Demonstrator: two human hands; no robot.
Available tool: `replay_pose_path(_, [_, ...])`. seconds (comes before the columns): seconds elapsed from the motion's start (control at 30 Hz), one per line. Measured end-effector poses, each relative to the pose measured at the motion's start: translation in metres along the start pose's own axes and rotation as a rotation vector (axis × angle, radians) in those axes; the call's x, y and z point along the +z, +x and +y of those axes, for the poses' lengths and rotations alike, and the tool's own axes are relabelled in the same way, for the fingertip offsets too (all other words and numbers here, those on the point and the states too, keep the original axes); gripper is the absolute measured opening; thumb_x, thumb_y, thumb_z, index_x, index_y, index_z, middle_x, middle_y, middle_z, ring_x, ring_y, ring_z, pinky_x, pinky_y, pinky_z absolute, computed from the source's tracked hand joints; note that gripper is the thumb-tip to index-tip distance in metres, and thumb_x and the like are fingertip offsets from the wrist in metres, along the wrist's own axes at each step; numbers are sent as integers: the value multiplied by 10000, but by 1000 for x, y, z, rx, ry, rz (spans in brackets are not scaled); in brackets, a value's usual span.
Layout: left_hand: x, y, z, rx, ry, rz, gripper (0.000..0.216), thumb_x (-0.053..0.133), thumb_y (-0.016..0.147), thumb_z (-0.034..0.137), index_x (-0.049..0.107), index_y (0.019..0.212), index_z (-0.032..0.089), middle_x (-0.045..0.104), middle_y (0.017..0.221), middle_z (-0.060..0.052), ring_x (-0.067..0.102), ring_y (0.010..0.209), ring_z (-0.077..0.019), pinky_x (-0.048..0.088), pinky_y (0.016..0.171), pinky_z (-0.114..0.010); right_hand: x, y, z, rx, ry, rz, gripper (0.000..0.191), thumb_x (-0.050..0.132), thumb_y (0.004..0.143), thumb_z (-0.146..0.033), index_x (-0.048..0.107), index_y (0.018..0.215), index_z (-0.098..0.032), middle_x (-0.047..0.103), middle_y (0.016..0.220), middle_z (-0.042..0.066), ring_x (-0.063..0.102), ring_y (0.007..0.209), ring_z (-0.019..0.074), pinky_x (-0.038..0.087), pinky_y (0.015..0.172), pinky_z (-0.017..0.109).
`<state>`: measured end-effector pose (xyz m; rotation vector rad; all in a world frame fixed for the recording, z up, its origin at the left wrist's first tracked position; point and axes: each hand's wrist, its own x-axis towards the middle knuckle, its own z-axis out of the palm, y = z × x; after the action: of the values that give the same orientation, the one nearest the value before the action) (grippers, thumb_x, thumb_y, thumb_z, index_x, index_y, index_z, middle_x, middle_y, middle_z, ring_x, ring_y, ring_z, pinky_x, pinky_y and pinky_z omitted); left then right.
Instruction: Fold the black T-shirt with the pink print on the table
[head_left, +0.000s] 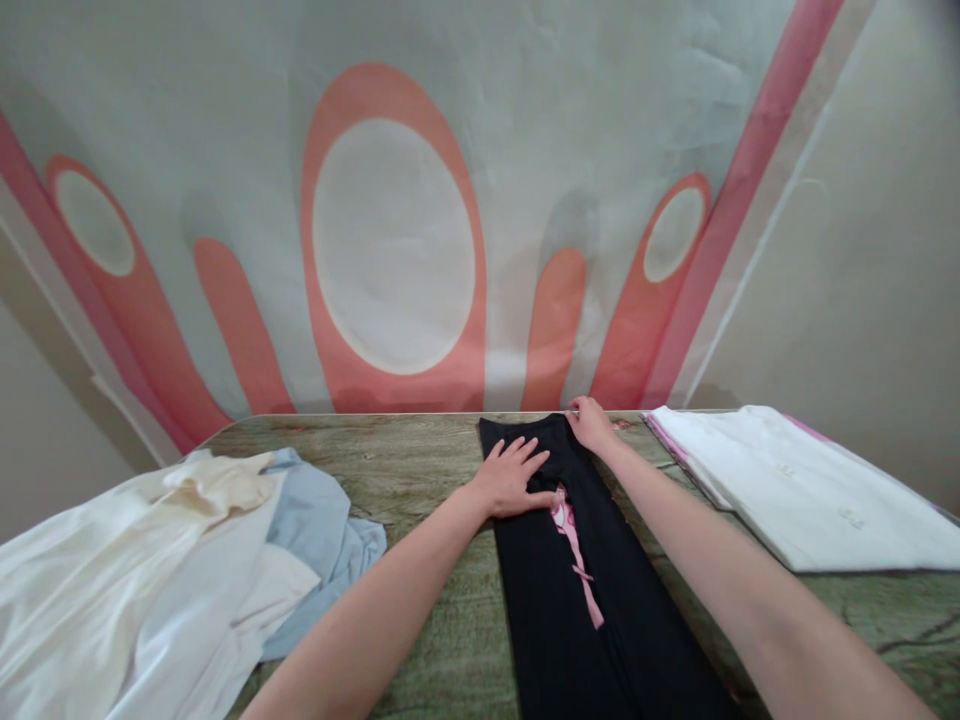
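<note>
A long black garment (570,600) with a pink ribbon (576,550) lies lengthwise on the green wood-grain table (420,470), running from the far edge toward me. My left hand (514,478) rests flat on its upper part, fingers spread. At the garment's far right corner, my right hand (591,422) has its fingers closed on the edge of the cloth near the table's back edge.
A loose heap of white, cream and pale blue clothes (172,560) covers the table's left side. A folded white cloth (810,490) lies at the right. A wall hanging with red and white ovals (397,240) rises behind the table.
</note>
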<state>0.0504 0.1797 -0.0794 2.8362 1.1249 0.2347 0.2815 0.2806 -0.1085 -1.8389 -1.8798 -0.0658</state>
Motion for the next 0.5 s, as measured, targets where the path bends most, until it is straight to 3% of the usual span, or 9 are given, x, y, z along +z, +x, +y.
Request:
replay_pose_path(0.2, [2, 0, -1, -8, -6, 20, 705, 182, 810, 701, 275, 1370, 282, 209, 1459, -42, 149, 1334, -267, 102, 1055, -476, -22, -29, -13, -157, 53, -20, 442, 251, 899, -282, 415, 1279, -127, 469, 1294, 109, 417, 1190, 182, 291, 1009, 302])
replay_pose_path(0.33, [5, 1, -1, -1, 9, 24, 702, 178, 818, 691, 261, 1377, 274, 211, 1458, -48, 151, 1332, -271, 104, 1052, -485, -25, -53, -29, -319, 34, -234, 606, 209, 890, -512, 326, 1360, -148, 282, 1439, 73, 221, 1320, 191, 174, 1073, 335])
replay_pose_path(0.4, [5, 0, -1, 0, 18, 23, 697, 187, 824, 682, 235, 1386, 273, 206, 1460, -47, 148, 1333, -267, 108, 1052, -484, -24, -61, -33, -276, -14, -341, 689, 163, 861, -600, 284, 1384, -168, 205, 1467, 64, 157, 1341, 212, 139, 1077, 379])
replay_pose_path(0.5, [7, 0, -2, -10, 18, 24, 658, 177, 841, 660, 237, 1383, 291, 209, 1460, -29, 151, 1333, -258, 123, 1052, -476, -22, -63, -32, -174, -76, -395, 724, 98, 841, -643, 214, 1407, -208, 146, 1482, 46, 106, 1351, 205, 107, 1074, 411])
